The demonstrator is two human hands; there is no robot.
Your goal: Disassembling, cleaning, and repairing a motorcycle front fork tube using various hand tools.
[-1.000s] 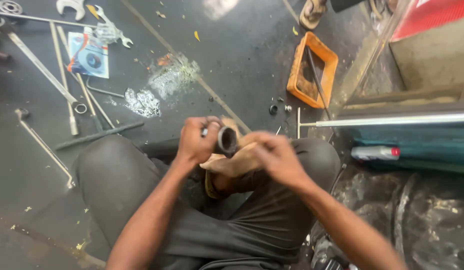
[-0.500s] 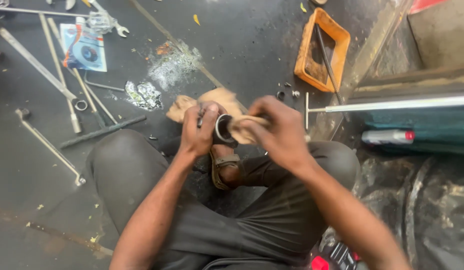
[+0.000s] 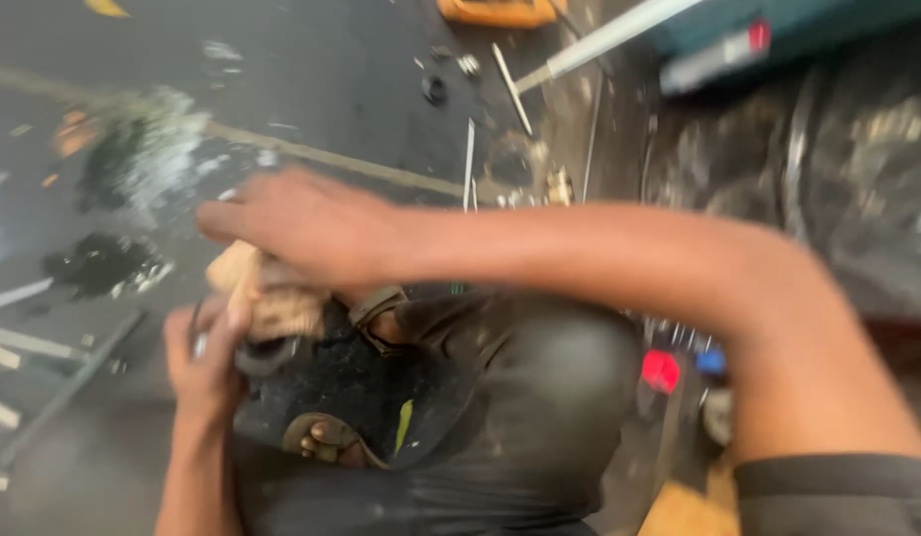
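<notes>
The view is blurred by motion. My left hand (image 3: 204,362) is low at the left, closed around a dark round metal ring (image 3: 264,354) held over my lap. My right hand (image 3: 304,226) reaches across from the right, just above the left one, and presses a tan cloth (image 3: 265,298) against the ring. My right forearm spans the middle of the picture. Most of the ring is hidden by the cloth and fingers.
I sit on a dark oily floor; my sandalled foot (image 3: 331,442) is tucked under my knee. An orange tray (image 3: 500,10), a long pale rod (image 3: 609,40), small dark parts (image 3: 436,89), a teal box (image 3: 778,30), metal bars (image 3: 44,347) and crumpled plastic sheet (image 3: 828,149) surround me.
The view has swung down and to the right and gone blurry. Both hands with the ring and cloth now sit lower left in view, and my right arm crosses the picture.
</notes>
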